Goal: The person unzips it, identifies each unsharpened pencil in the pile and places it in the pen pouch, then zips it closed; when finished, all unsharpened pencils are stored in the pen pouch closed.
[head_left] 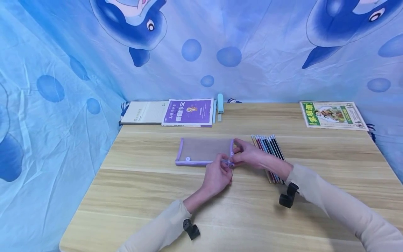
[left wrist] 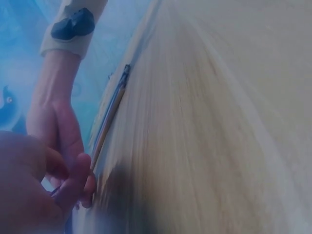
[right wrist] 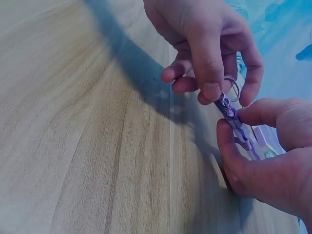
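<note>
Both hands are pinching the lower right corner of the mesh pouch in the head view: the left hand is closing finger and thumb on the purple zipper pull at the pouch's near edge, and the right hand is gripping the pouch's right end just beside it. The pouch is lying flat on the wooden table, nearer than the purple book, with a row of coloured pencils just right of the pouch. The step seems to be working the zipper; the next move is probably calling for a steady pull along the purple edge while the other hand is bracing the corner. From the left wrist, blur is hiding most of it; only the right hand beside the pencils is showing. From the right wrist, the left hand is pinching the small ring pull and the right hand is clamping the purple-trimmed zipper tape. The pouch is looking thin, see-through and apparently empty.
</note>
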Demonstrator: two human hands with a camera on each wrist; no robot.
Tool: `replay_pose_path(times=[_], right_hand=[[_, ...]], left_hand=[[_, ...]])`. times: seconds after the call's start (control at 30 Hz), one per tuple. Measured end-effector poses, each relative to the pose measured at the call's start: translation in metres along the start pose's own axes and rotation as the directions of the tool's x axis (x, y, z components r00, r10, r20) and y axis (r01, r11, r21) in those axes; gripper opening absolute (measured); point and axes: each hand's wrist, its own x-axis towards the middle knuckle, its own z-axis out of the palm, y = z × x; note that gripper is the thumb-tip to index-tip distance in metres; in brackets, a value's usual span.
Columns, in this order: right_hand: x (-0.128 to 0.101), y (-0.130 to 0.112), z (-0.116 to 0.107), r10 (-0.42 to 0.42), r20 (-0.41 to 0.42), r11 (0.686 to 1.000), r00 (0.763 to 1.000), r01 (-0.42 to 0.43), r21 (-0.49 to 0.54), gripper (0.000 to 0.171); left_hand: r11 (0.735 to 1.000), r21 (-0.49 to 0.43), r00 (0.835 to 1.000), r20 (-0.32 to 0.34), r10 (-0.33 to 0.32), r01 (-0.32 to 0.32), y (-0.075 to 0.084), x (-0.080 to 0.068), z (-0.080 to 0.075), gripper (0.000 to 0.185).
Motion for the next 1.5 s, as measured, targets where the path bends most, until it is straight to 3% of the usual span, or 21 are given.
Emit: replay_pose_path(times=[0.1,0.2,0.43,0.63,0.9,1.2,1.5], right_hand=[[0.000,0.002,-0.002,-0.012,0.011,1.000,1.000,0.012,-0.002,0.092],[0.001,0.003,-0.003,-0.020,0.020,1.000,1.000,0.020,-0.003,0.091],[0.001,0.002,-0.004,-0.013,0.021,1.000,1.000,0.014,-0.025,0.090],[0.001,0.003,-0.006,-0.029,0.037,0.999,0.999,0.030,-0.029,0.089],[0.000,0.005,-0.007,-0.034,0.042,0.998,0.999,0.036,-0.048,0.096],[-0.001,0.006,-0.006,-0.050,0.037,0.996,0.998,0.053,-0.070,0.097],[-0.001,0.007,-0.005,-0.046,0.034,0.995,0.998,0.049,-0.086,0.097]], left_hand=[[0.993,0.108,0.998,-0.033,0.053,-0.049,-0.001,0.001,-0.001,0.035],[0.969,0.219,0.990,-0.060,0.126,-0.111,-0.004,0.003,-0.001,0.034],[0.923,0.338,0.977,-0.038,0.208,-0.183,-0.009,0.007,-0.006,0.028],[0.904,0.359,0.972,0.042,0.233,-0.232,-0.010,0.013,-0.012,0.021],[0.904,0.342,0.965,0.137,0.222,-0.257,-0.011,0.015,-0.013,0.023],[0.873,0.356,0.943,0.148,0.298,-0.332,-0.013,0.016,-0.010,0.030],[0.881,0.359,0.951,0.114,0.287,-0.308,-0.016,0.013,-0.011,0.027]])
